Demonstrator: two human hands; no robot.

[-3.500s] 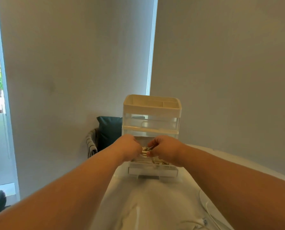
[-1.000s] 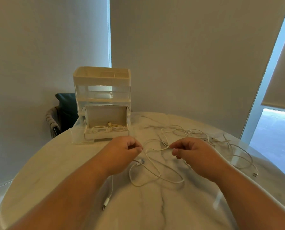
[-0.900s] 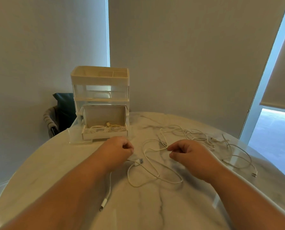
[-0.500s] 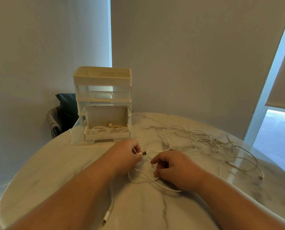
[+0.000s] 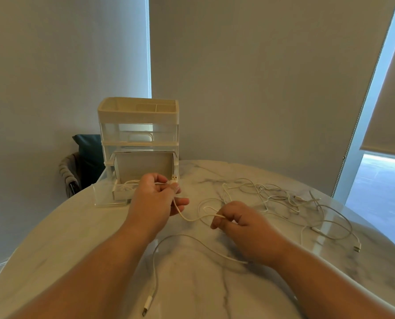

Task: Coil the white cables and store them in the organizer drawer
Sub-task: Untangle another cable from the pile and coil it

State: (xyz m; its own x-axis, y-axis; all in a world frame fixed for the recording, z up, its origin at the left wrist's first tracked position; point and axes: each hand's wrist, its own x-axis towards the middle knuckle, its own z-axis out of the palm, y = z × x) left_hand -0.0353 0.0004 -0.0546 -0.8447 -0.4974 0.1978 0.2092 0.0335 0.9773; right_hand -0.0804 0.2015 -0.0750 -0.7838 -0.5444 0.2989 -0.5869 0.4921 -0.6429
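The left hand (image 5: 154, 196) is rising from its earlier position, grip pinching the white cable (image 5: 187, 218) at its plug; the right hand (image 5: 240, 223) is pinching it mid-length. One coil (image 5: 127, 184) is sitting in the drawer (image 5: 121, 194); the tangle (image 5: 284, 199) is waiting at right.

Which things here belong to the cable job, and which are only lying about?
For the job: held cable, left hand, right hand, tangled cables, organizer, open drawer, coiled cable inside.
Lying about: dark cushion, chair, window blind.
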